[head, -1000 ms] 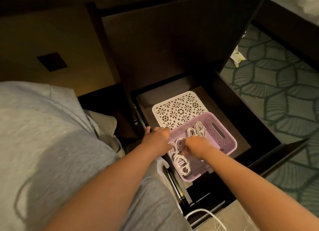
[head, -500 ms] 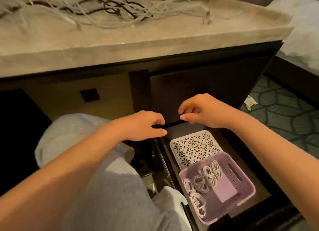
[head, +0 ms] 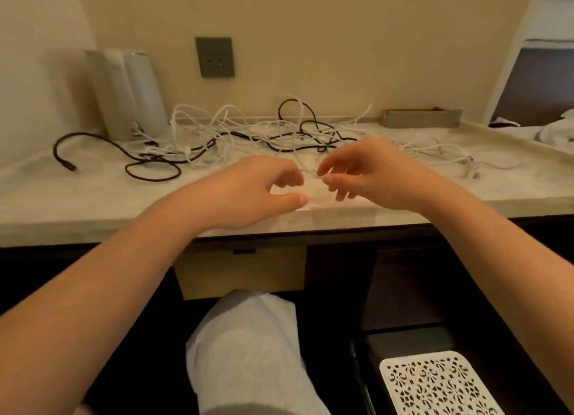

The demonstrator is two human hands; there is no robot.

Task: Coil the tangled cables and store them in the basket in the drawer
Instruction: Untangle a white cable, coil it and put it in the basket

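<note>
Left hand [head: 257,185] and right hand [head: 368,172] hover, grip loose, empty; yanking one strand may knot the tangled cables [head: 248,138] tighter

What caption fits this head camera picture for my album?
Left hand and right hand hover over tangled cables on the counter.

I can read no words, numbers or brand marks here. The grey wall socket plate [head: 215,57] shows only its holes, and the white perforated panel [head: 435,383] only cut-out ornament.
</note>
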